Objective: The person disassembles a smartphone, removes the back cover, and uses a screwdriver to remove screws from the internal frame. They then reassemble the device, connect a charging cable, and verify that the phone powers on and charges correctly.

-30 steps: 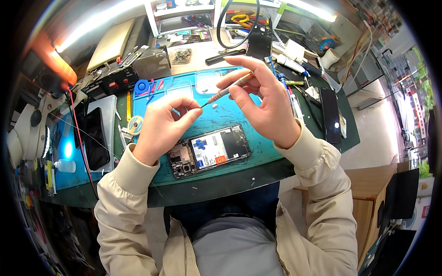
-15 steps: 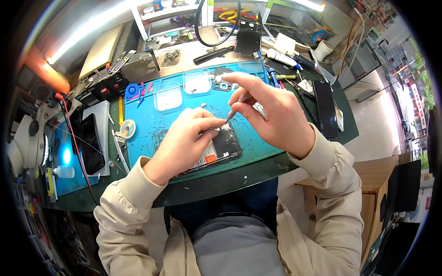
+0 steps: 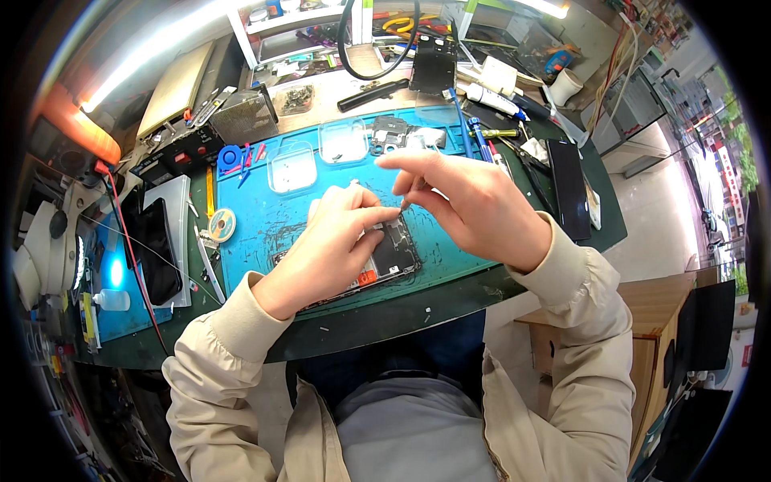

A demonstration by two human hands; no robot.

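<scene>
having moved down to the opened phone, right hand is narrowly pinching a screwdriver; left hand is half-curling beside its tip, hold unclear.

1. Left arm: elbow bent outward beside the torso; the sleeved forearm crosses the near edge of the table, angled inward.
2. Left wrist: sleeve cuff around it; back of the hand faces up.
3. Left hand: index finger extended toward the right hand; thumb set below it, tips apart; remaining fingers bent and partly hidden.
4. Right arm: elbow bent outward; sleeved forearm crosses the near edge farther right, angled inward.
5. Right hand: raised, index finger reaching left, thumb and other fingers curled in beneath.
6. Fingertips of both hands: near each other.
</scene>
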